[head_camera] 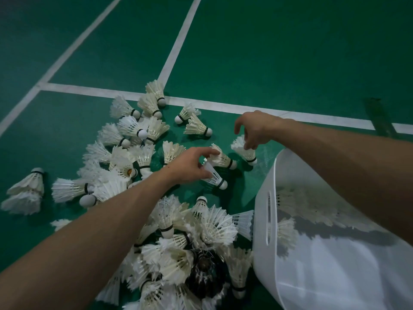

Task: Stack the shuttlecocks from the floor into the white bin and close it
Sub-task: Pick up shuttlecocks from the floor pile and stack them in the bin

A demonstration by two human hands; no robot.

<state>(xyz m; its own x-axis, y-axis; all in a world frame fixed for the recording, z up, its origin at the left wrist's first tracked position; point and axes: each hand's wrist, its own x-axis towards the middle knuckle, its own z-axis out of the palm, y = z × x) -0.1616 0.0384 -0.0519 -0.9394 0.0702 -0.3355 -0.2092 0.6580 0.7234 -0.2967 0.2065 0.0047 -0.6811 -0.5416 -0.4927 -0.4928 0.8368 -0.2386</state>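
Note:
Several white feather shuttlecocks (131,151) lie scattered on the green court floor, with a dense heap (190,238) close to me. My left hand (190,166) pinches the skirt of one shuttlecock (215,177) and touches a second (223,158) beside it. My right hand (254,128) closes its fingertips on the feathers of another shuttlecock (244,151) standing tilted on its cork. The white bin (266,211) stands at the right, partly under my right forearm, with several shuttlecocks visible through its translucent wall.
White court lines (178,43) cross the green floor beyond the pile. A dark-feathered shuttlecock (205,274) lies in the near heap. A stack of nested shuttlecocks (26,191) lies apart at the far left. A dark strip (380,117) marks the floor at right.

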